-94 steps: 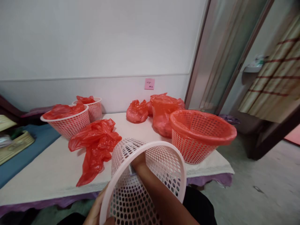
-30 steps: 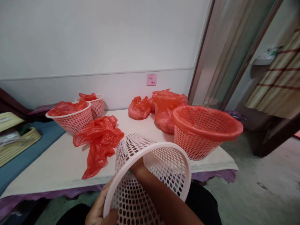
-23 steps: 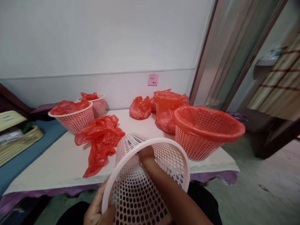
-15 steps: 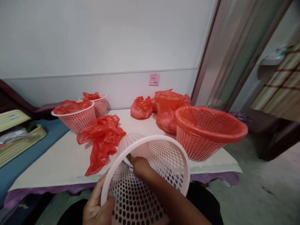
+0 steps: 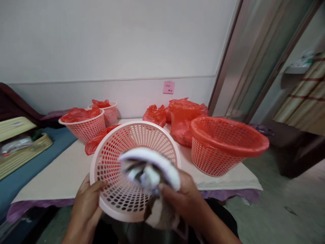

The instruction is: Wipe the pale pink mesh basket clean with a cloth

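My left hand (image 5: pixel 87 200) grips the left rim of a pale pink plastic basket (image 5: pixel 149 125) with a mesh of holes, its mouth tilted toward me. In my right hand (image 5: pixel 181 195) is a bunched cloth (image 5: pixel 154 169), whitish with brown and dark patches and blurred by motion. The cloth is in front of the basket's mouth, and part of it hangs below my fingers. Behind the basket, mostly hidden by it, lies a crumpled red plastic bag (image 5: pixel 95 142).
Two pink baskets (image 5: pixel 87 127) holding red bags stand at the left back. Tied red bags (image 5: pixel 154 115) and a bag-wrapped basket (image 5: pixel 182 127) are by the wall. To the right stands a wide basket (image 5: pixel 210 157) lined with red plastic. A pink note (image 5: pixel 168 87) sticks to the wall.
My right hand has come out from inside the basket with the cloth. The basket has turned and shifted left and up, now covering much of the loose red bag.
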